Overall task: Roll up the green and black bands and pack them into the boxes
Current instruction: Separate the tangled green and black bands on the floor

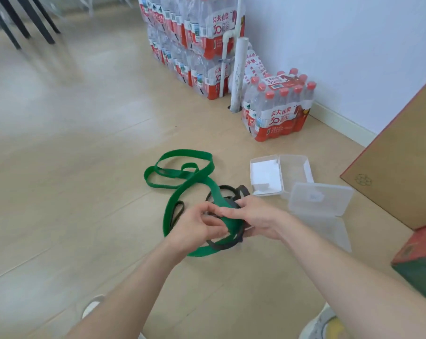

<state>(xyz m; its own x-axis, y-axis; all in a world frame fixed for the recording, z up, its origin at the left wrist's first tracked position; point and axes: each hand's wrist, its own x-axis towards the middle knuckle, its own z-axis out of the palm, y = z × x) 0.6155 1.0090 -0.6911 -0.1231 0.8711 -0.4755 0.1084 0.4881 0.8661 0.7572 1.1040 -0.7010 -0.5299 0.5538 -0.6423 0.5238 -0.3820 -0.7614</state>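
A long green band (182, 177) lies in loose loops on the wooden floor, its near end lifted between my hands. A thinner black band (227, 243) is tangled with it and loops under and behind my hands. My left hand (199, 225) pinches the green band's near end. My right hand (254, 217) wraps around the same bend from the right, fingers over the green strip. Two clear plastic boxes lie open to the right: one (280, 173) with white paper inside, one (320, 203) nearer me.
A large cardboard box (400, 172) stands at the right, a red and green box (419, 260) below it. Shrink-wrapped packs of water bottles (278, 108) and a white pipe (238, 74) stand by the wall. Dark chair legs (18, 20) are far left. My shoes show at the bottom.
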